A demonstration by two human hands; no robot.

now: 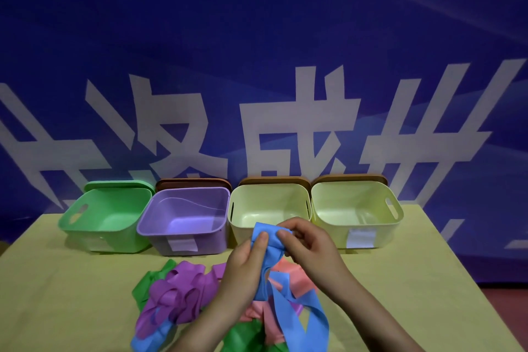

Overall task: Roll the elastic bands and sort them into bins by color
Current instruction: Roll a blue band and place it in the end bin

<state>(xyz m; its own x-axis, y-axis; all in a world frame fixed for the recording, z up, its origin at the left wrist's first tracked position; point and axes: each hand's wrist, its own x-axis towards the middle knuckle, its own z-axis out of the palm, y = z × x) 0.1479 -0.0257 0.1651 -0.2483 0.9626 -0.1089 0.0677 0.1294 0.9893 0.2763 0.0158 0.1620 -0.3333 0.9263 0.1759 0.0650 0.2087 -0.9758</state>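
We see both hands raised over the middle of the bench (71, 280), which is covered in a yellow-green cloth. The left hand (245, 263) and the right hand (307, 246) are close together, each pinching the top of a blue elastic band (267, 240) between thumb and fingers. The upper end of that band is folded over between the fingertips, and the rest of it hangs down in a long loop towards the near edge of the bench.

Below the hands we see a loose heap of other bands lying on the cloth: purple bands (183, 291) on the left, a green band (145, 286) poking out from beneath them, pink bands (297, 277) just under the right wrist, another blue band (151, 337) at the near left, and more green (243, 334) at the very bottom.

Along the far edge of the bench stand four open bins in a row, touching or nearly touching one another: a green bin (74, 226), a purple bin (217, 240), and two pale yellow bins (243, 230) (394, 223). We see nothing inside any of them. White labels show on the fronts of the purple and rightmost bins. Lids lean behind the bins against a blue banner (257, 37) with large white characters.
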